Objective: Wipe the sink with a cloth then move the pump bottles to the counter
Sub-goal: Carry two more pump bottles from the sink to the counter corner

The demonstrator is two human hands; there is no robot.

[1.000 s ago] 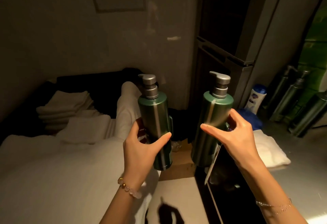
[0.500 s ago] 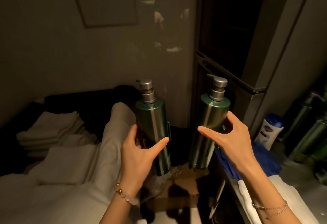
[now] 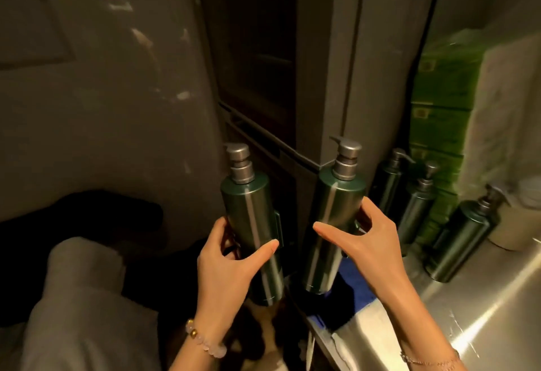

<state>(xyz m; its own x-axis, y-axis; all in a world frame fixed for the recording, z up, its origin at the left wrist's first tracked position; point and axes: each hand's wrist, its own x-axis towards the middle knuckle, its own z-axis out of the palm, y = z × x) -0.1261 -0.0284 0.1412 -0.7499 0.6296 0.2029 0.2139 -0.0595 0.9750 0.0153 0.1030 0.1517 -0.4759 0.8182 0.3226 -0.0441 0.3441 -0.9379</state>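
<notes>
Each hand holds one green pump bottle upright in the air: the left hand (image 3: 231, 262) is wrapped round the lower body of the left bottle (image 3: 251, 224), thumb across its front, and the right hand (image 3: 371, 241) clasps the right bottle (image 3: 330, 224) the same way. Both hang short of the steel worktop (image 3: 483, 312), the right one over what looks, in this dim light, like a blue cloth (image 3: 360, 291) at its near edge. Three more bottles (image 3: 465, 239) already stand at the back by the green boxes (image 3: 439, 124). To finish well, carry both to bare steel beside those, keep them upright, set the bases flat one at a time, and let go only once each stands firm
</notes>
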